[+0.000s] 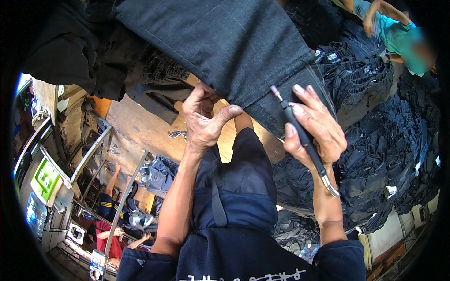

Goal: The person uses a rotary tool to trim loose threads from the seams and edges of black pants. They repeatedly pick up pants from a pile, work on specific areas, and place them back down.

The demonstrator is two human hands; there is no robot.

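My right hand (316, 124) is closed round a slim black rotary grinder handpiece (300, 126). Its pinkish grinding tip (274, 88) points at the lower part of a dark denim trouser leg (225, 42). A ribbed metal cable sleeve leaves the handpiece near my wrist. Under the cloth's hem shows a dark flat board (295, 93). At the left edge of the leg is my left hand (204, 117), its fingers loosely curled and partly hidden by the cloth. The thumb stands apart from them, close to the hem's corner.
Big piles of dark trousers (361, 150) rise on my right, with more dark garments (70, 61) at upper left. Metal rails (93, 150) and a green tray (45, 180) stand on the left. Co-workers (110, 234) sit at lower left; another person (393, 33) is at upper right.
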